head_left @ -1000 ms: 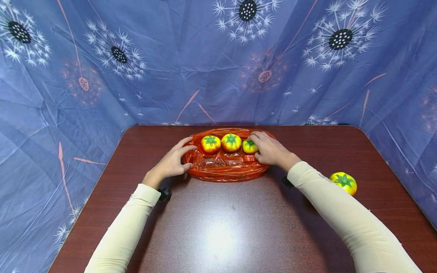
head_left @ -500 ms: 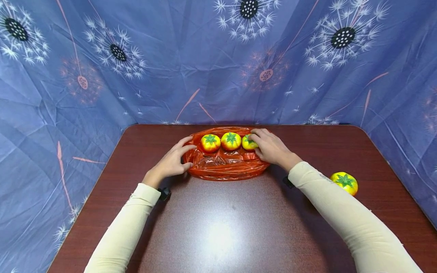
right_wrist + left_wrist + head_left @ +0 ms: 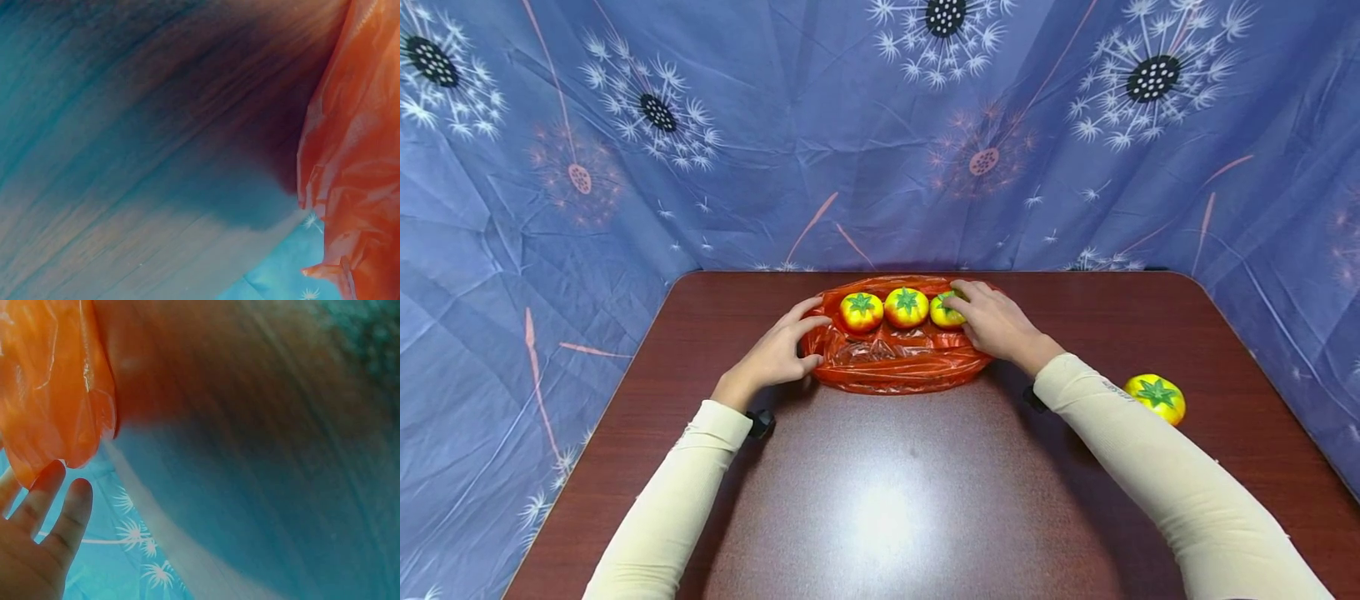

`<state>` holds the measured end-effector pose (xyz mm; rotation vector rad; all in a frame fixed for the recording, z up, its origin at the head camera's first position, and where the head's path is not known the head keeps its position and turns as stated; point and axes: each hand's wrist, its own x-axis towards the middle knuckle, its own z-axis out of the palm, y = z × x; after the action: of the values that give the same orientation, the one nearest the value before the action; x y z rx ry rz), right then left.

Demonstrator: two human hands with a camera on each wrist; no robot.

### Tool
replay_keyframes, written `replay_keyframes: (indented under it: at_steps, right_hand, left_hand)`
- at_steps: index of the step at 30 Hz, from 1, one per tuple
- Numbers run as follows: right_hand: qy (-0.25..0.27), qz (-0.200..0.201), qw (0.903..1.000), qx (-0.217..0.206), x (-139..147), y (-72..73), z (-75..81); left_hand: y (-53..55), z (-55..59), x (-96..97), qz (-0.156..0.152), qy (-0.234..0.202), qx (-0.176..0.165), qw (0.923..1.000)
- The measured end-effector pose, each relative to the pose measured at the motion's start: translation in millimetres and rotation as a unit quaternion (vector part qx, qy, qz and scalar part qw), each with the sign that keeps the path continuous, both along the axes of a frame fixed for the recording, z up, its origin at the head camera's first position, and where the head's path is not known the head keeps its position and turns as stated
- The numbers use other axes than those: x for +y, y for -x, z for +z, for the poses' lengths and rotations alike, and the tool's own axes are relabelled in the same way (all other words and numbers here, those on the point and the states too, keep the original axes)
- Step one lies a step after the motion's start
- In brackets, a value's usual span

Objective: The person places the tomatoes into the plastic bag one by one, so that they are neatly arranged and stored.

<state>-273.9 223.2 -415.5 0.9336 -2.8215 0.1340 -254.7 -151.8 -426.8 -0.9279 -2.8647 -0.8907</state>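
A shiny orange-red plastic bag [image 3: 887, 371] lies at the table's far side, its mouth spread wide. Three yellow-red tomatoes with green star-shaped tops sit in a row in it: a left tomato [image 3: 861, 313], a middle tomato [image 3: 906, 308] and a right tomato [image 3: 946, 310]. My right hand [image 3: 996, 323] reaches over the bag's right side, its fingers curled over the right tomato and covering part of it. With fingers spread, my left hand [image 3: 778, 348] rests at the bag's left edge; in the left wrist view its fingertips [image 3: 78, 494] are at the orange plastic [image 3: 56, 381].
Another tomato [image 3: 1157, 398] stands on the right of the brown table [image 3: 880, 467], partly hidden behind my right sleeve [image 3: 1120, 433]. A blue curtain with dandelion prints [image 3: 820, 150] hangs behind the table and on both sides. The right wrist view shows the bag's side [image 3: 356, 156].
My right hand has eased slightly back, so its fingers cover a little less of the right tomato. My left hand and the bag stay in place; the head view shifts slightly.
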Motion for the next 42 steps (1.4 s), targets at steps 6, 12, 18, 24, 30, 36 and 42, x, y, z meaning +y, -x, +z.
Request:
replay_keyframes:
  at_steps: [6,12,18,24,30,36,42]
  right_hand:
    - [0.004,0.011,0.9999,0.000,0,-0.7,1.1]
    - [0.028,0.019,0.9994,0.003,0,-2.2,1.7]
    - [0.059,0.032,0.9977,0.012,6,-16.1,19.3]
    - [0.054,0.060,0.9964,0.026,14,-47.6,46.7]
    - [0.086,0.076,0.9902,0.080,33,-71.1,64.6]
    - [0.106,0.054,0.9886,0.093,58,-88.9,75.6]
    - [0.104,0.030,0.9890,0.101,82,-107.2,79.4]
  left_hand:
    - [-0.4,2.1,-0.3,-0.001,0.012,0.004,0.9999]
    - [-0.8,0.7,0.3,-0.002,0.013,0.004,0.9999]
    - [-1.5,-0.9,0.9,-0.004,0.017,0.001,0.9999]
    - [-2.8,2.1,-2.2,0.000,0.023,-0.003,0.9997]
    - [-3.7,3.7,-5.4,0.002,0.019,-0.006,0.9998]
    - [-2.6,1.5,-5.5,0.003,0.021,-0.005,0.9998]
    - [-2.4,2.3,-5.1,0.003,0.018,-0.005,0.9998]
